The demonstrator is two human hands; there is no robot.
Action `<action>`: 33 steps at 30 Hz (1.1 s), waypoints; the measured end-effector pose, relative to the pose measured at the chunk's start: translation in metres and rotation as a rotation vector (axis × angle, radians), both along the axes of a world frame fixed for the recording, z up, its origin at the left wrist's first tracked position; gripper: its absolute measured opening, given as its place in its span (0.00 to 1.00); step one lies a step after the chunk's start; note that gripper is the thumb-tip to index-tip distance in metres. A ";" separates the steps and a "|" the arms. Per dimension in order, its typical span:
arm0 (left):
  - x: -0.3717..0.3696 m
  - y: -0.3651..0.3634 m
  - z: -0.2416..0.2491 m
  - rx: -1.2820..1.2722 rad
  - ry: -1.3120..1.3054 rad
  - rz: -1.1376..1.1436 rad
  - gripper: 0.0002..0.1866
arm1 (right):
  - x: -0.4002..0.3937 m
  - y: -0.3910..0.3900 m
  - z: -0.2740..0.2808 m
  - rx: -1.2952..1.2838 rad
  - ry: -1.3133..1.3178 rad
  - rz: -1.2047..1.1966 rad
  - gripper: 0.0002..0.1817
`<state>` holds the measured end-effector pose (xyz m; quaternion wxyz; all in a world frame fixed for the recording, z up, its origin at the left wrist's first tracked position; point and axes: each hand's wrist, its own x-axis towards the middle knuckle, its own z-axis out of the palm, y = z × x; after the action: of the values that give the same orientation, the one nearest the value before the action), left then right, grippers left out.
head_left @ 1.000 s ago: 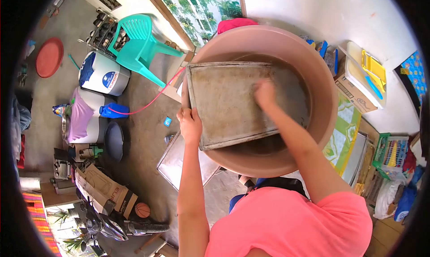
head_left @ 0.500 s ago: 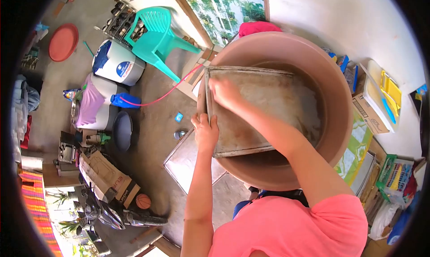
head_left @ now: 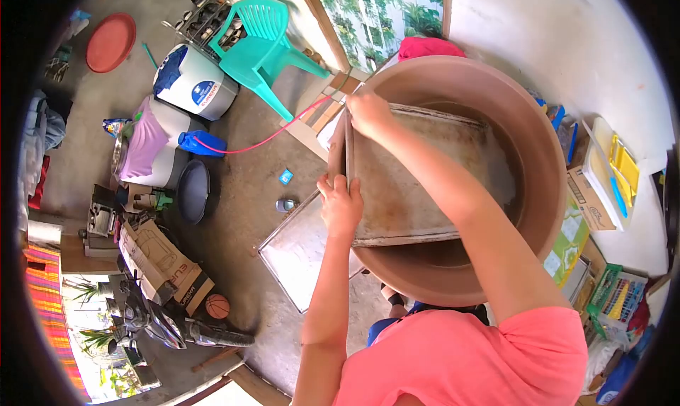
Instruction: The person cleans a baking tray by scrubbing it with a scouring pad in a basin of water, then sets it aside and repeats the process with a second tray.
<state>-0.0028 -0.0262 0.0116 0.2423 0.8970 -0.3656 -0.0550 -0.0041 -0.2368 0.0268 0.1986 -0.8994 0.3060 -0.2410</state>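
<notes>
A flat rectangular metal tray, stained brown, lies tilted in a big round brown tub that holds murky water. My left hand grips the tray's near-left edge with its fingers curled over the rim. At the tray's upper left corner is my right hand, its fingers closed; whatever it holds there is hidden by the hand.
Another metal tray lies on the floor left of the tub. Beyond stand a green plastic chair, white washing machines and a black basin. A pink hose crosses the floor. Boxes stand at right.
My right hand has moved from the tray's inner surface up to its upper left corner. My left hand still holds the edge. The whole view has shifted slightly.
</notes>
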 end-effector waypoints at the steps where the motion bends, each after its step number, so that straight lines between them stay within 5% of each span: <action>1: 0.001 -0.001 -0.002 0.001 -0.014 0.003 0.17 | -0.010 0.012 0.000 -0.011 0.006 0.033 0.09; 10: -0.001 -0.001 -0.003 0.000 -0.032 0.008 0.17 | 0.015 -0.012 0.000 -0.032 -0.027 -0.105 0.03; 13: 0.002 -0.004 0.001 -0.007 -0.021 0.010 0.17 | -0.011 0.022 0.007 0.099 0.037 0.095 0.06; 15: -0.003 0.002 -0.001 0.012 -0.002 0.010 0.17 | -0.008 0.011 0.002 0.231 0.066 0.003 0.03; 23: -0.003 -0.004 0.001 0.028 -0.039 0.032 0.17 | 0.005 -0.016 0.008 0.056 0.029 0.139 0.04; 33: -0.001 -0.005 0.003 0.073 -0.022 0.006 0.17 | -0.049 -0.053 -0.024 0.021 0.145 -0.025 0.06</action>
<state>-0.0040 -0.0314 0.0147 0.2055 0.9069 -0.3634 -0.0577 -0.0532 -0.2896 0.0024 0.1823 -0.9085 0.3331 -0.1747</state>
